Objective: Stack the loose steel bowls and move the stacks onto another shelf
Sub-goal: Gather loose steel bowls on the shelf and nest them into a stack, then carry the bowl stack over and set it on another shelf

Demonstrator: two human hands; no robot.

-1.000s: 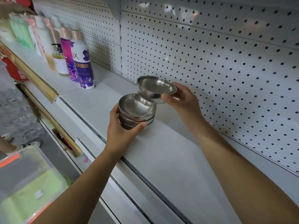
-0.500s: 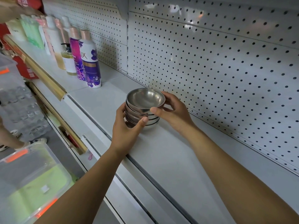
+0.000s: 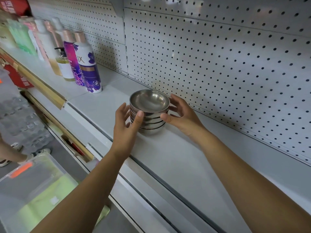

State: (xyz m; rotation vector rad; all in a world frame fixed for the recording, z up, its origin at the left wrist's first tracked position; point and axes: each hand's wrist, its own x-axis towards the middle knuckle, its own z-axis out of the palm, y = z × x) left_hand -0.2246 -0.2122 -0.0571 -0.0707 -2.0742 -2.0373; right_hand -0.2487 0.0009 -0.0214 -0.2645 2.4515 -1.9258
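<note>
From the head view, a stack of steel bowls stands upright on the grey shelf, near the pegboard back panel and well apart from the bottles further left. The left hand cups the stack's near-left side, thumb laid against the bowl walls and fingers curved beside them. The right hand holds the opposite side, with its thumb on the front and its fingers curled round the back. No loose bowl shows nearby, so stacking looks done here and this seems to be the placing or lifting step. Any further carry calls for even pressure from both sides, since the nested bowls look slippery.
</note>
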